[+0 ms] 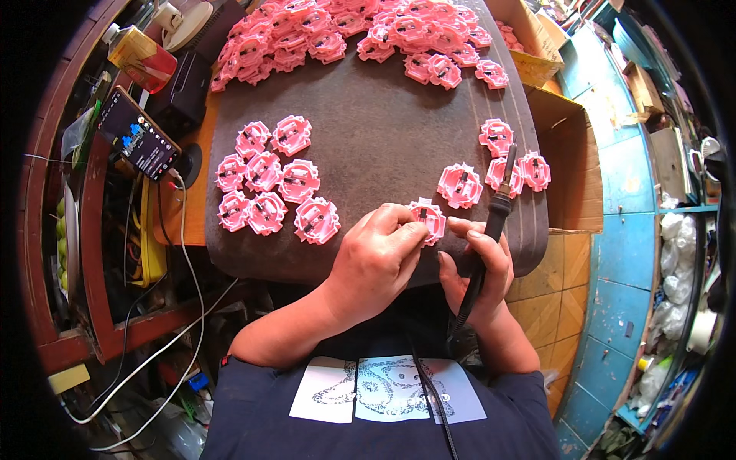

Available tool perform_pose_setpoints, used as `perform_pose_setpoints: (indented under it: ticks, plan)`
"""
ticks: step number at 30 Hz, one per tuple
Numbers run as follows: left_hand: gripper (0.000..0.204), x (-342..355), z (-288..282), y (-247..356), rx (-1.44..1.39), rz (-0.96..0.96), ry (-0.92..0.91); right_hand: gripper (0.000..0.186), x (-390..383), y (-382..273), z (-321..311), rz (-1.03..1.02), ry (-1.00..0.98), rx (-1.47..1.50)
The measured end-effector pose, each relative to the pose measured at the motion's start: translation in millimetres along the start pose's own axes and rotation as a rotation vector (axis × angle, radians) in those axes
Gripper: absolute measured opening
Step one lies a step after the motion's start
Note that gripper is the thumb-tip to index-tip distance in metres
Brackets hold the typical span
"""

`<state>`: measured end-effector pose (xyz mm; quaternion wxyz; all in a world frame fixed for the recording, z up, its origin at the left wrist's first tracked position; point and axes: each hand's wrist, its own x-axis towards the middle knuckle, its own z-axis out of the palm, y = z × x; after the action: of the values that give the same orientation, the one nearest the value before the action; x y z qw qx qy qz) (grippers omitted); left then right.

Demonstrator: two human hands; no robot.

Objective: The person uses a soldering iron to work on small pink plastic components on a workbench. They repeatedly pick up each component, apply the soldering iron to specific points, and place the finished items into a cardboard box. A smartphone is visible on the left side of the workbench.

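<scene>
My left hand is closed, its fingertips pinching the edge of a pink plastic housing with a black part inside. The housing is at the table's near side. My right hand grips a soldering iron between thumb and fingers. Its black handle slants upward, and its metal tip passes above a few pink housings on the right. The right fingertips are close to the pinched housing; whether they touch it I cannot tell. Another pink housing lies just beyond my hands.
Several housings are grouped on the left of the dark table, and a big pile covers its far side. A phone with a cable and a drink bottle stand at left. Cardboard boxes flank the right edge.
</scene>
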<state>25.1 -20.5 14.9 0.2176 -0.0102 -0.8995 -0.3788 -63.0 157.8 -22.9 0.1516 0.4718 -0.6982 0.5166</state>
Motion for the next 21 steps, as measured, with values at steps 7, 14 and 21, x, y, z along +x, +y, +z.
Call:
perform_pose_setpoints:
  ticks: [7, 14, 21]
  plan:
    - [0.024, -2.3, 0.0, -3.3, -0.036, 0.013, 0.027, 0.056, 10.6, -0.9, 7.1, -0.077, -0.016, -0.047]
    - [0.028, -26.6, -27.4, 1.1, 0.04, 0.029, 0.127, 0.048, 23.2, -5.8, 18.3, -0.104, -0.11, -0.126]
    - [0.039, -55.7, -47.1, -13.3, 0.396, -0.127, 0.206, 0.044, 29.7, -7.8, 21.6, -0.046, -0.133, -0.22]
